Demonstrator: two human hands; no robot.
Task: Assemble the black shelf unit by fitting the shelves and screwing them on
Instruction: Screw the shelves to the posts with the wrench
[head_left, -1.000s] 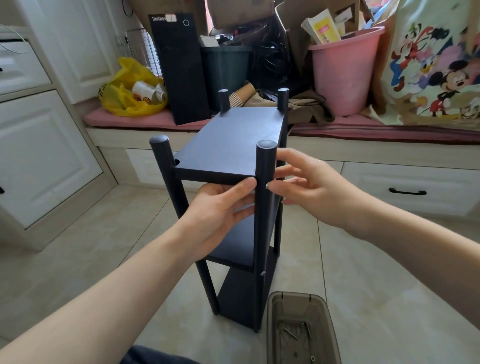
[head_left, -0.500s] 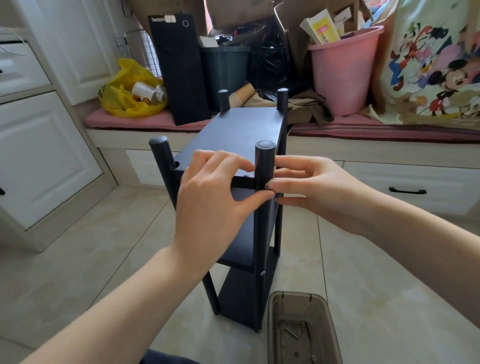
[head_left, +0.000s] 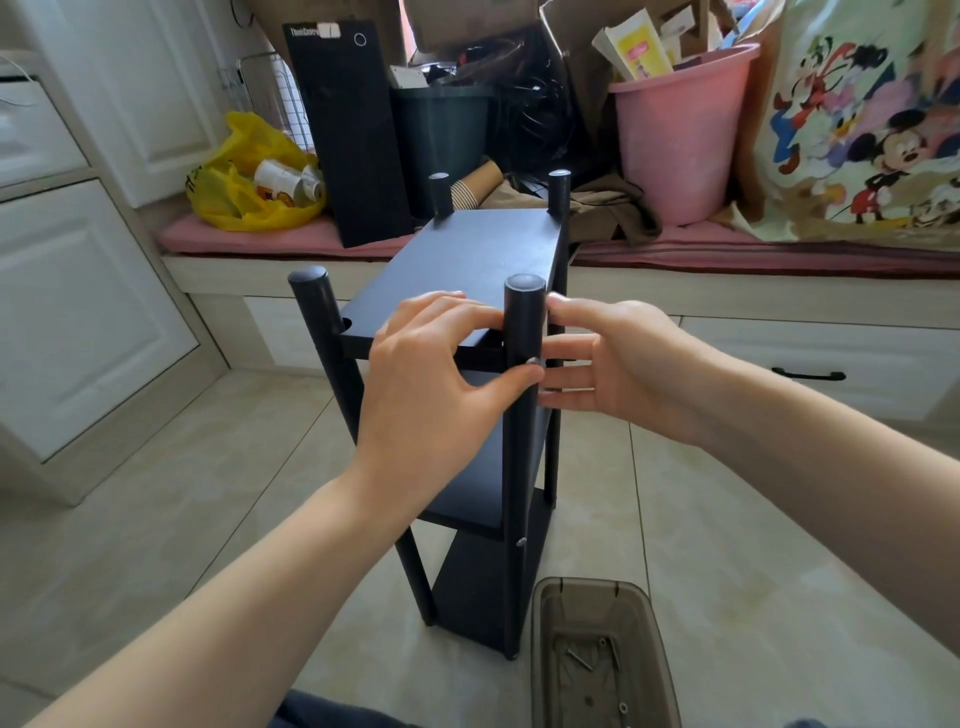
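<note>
One shelf post (head_left: 523, 322), pinched by left hand (head_left: 431, 384), touches right hand (head_left: 618, 364).

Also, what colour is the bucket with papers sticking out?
The bucket is pink; head view shows it.

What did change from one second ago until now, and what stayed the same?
The left hand rose from under the top shelf and now holds its front edge from above, thumb at the screw in the front post. The right hand kept its straight fingers by that post. The shelf unit and the tray of screws stayed in place.
</note>
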